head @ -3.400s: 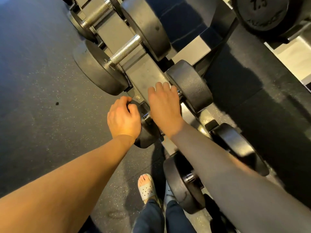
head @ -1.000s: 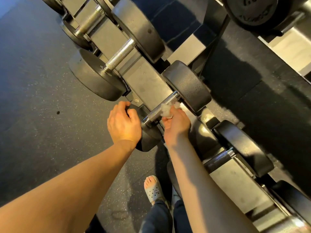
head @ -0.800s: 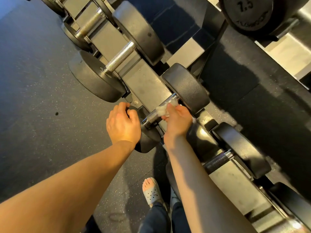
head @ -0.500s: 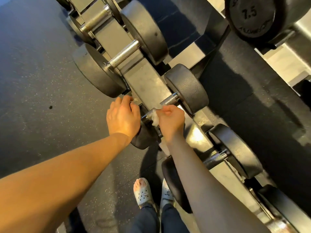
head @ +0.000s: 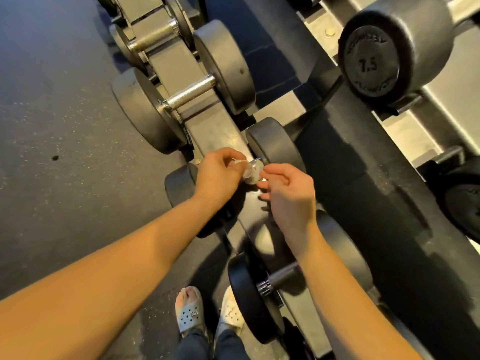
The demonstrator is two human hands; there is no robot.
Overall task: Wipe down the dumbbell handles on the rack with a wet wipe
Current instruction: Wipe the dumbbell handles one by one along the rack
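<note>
A small crumpled white wet wipe point(head: 251, 173) is held between both hands, just above the rack point(head: 215, 128). My left hand point(head: 219, 174) pinches its left side with curled fingers. My right hand point(head: 289, 196) pinches its right side between thumb and index finger. Below them lies a black dumbbell, with one head point(head: 276, 146) behind the wipe and the other point(head: 180, 187) under my left wrist; its handle is hidden. A nearer dumbbell shows its steel handle point(head: 281, 276) under my right forearm. A farther one has a bare knurled handle point(head: 191, 92).
More dumbbells line the rack toward the top left point(head: 155, 37). An upper tier holds a dumbbell marked 7.5 point(head: 371, 61). Dark speckled rubber floor point(head: 57, 141) lies to the left. My feet in pale sandals point(head: 189, 311) stand close to the rack.
My left hand left the dumbbell's front head and came up to the wipe. My right hand lifted the wipe off the handle, and both hands now hold it.
</note>
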